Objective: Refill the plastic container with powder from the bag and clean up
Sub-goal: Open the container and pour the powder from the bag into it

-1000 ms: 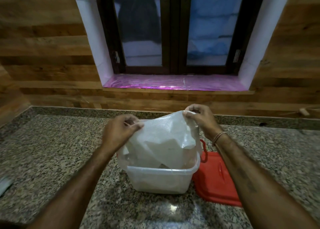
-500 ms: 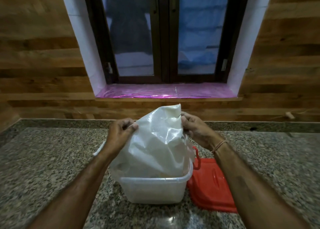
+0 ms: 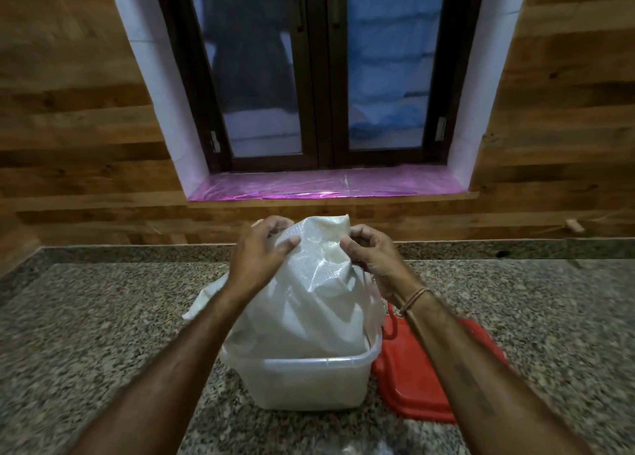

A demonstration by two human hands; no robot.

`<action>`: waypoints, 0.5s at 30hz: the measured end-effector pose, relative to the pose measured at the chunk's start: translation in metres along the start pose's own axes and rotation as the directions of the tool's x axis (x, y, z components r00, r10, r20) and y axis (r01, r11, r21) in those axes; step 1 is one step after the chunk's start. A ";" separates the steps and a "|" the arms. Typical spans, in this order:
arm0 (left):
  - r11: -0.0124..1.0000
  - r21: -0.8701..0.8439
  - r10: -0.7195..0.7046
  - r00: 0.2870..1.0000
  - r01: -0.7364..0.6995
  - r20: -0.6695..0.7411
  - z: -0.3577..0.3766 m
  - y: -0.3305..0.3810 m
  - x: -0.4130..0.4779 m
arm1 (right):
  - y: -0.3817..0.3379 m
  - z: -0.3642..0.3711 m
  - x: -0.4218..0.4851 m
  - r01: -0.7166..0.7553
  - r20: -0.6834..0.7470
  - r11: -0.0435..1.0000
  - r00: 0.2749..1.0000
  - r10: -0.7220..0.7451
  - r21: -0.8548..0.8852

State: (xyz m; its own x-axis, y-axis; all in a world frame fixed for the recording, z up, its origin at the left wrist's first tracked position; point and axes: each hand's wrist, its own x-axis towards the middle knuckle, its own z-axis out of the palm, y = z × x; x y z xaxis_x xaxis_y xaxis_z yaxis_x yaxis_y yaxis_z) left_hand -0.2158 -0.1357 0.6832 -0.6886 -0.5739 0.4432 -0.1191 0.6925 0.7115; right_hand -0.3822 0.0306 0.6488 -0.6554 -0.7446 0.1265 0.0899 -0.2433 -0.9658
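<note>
Frame centre: left hand [image 3: 258, 255] and right hand [image 3: 372, 256] pinch upended bag [image 3: 309, 303] top, fingers curled; bag mouth down in container [image 3: 309, 382]. Red lid [image 3: 415, 382] lower right.

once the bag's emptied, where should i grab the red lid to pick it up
Grip the red lid by its near rim, coming in from the near right. It lies flat on the counter with its left side close beside the container, so the near edge looks freest; its right edge is partly hidden under the forearm.
</note>
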 end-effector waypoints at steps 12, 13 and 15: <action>0.894 -0.388 -0.237 0.972 0.222 0.010 0.008 -0.033 -0.008 | 0.025 -0.021 -0.017 -0.066 0.075 0.977 0.994 0.083 -0.203; 0.888 -0.399 -0.245 0.969 0.229 0.011 0.008 -0.034 -0.010 | 0.027 -0.022 -0.017 -0.073 0.055 0.971 0.995 0.088 -0.229; 0.879 -0.413 -0.257 0.966 0.240 0.015 0.009 -0.035 -0.012 | 0.030 -0.020 -0.015 -0.101 0.016 0.961 0.994 0.109 -0.258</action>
State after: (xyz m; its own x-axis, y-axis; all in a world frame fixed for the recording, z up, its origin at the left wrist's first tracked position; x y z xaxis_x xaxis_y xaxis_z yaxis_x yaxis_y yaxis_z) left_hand -0.2100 -0.1491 0.6487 -0.6455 -0.7258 0.2377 0.0258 0.2902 0.9566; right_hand -0.3848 0.0467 0.6134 -0.6294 -0.7767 0.0244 -0.0406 0.0016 -0.9992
